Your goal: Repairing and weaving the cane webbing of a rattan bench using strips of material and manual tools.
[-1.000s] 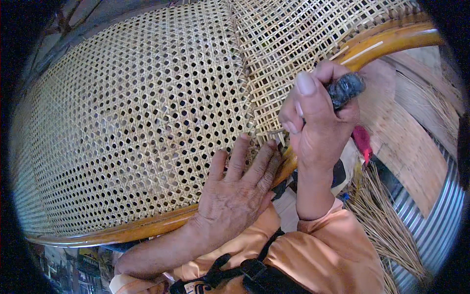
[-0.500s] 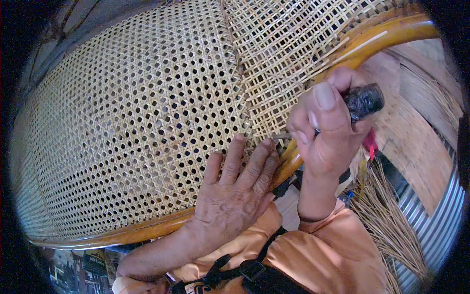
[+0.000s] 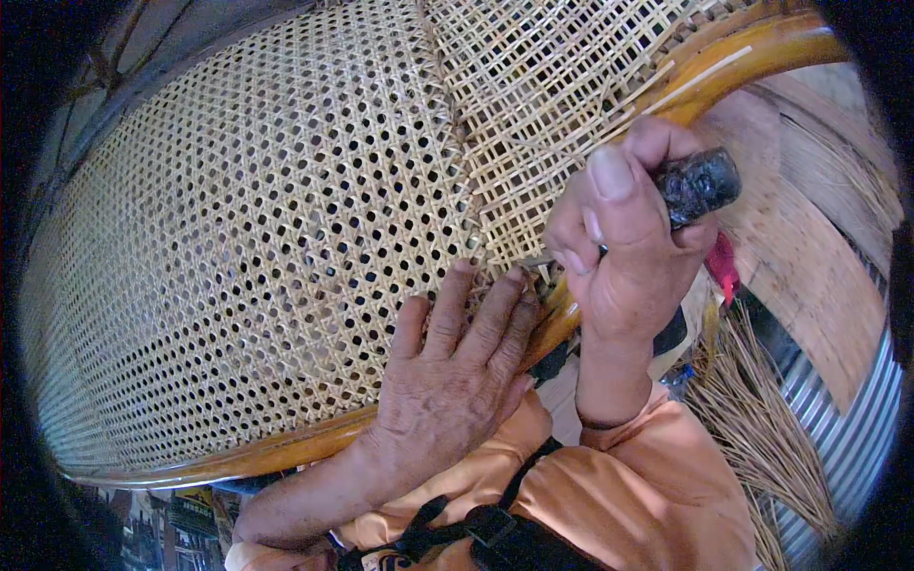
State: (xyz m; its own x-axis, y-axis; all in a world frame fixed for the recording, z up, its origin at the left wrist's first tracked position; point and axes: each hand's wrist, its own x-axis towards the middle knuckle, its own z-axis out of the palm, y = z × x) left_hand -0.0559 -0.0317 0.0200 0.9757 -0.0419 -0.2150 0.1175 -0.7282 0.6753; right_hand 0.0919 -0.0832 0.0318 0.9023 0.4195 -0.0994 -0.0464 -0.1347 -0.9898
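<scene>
A pale woven cane panel (image 3: 238, 228) spreads across the view, framed by a glossy brown curved rail (image 3: 286, 447). On its lower right part my left hand (image 3: 447, 371) lies flat, fingers extended over the weave near the rail. My right hand (image 3: 619, 238) is closed around the dark, rough handle of an awl (image 3: 700, 186). The awl's thin metal shaft points left from under my fingers, its tip at the cane beside my left fingertips. To the upper right, a more open section of crossed strands (image 3: 543, 86) meets the finer mesh along a bound seam.
A bundle of long thin cane strips (image 3: 762, 419) lies at the right, beside corrugated metal sheet (image 3: 843, 381). A wooden board (image 3: 809, 257) slants behind it. Near my right wrist hangs a red item (image 3: 724, 266). Loose strand ends stick out along the rail at the upper right.
My right hand has shifted slightly left with the awl, and its shaft now sits a little further left and higher. My left hand stays pressed on the cane in nearly the same place.
</scene>
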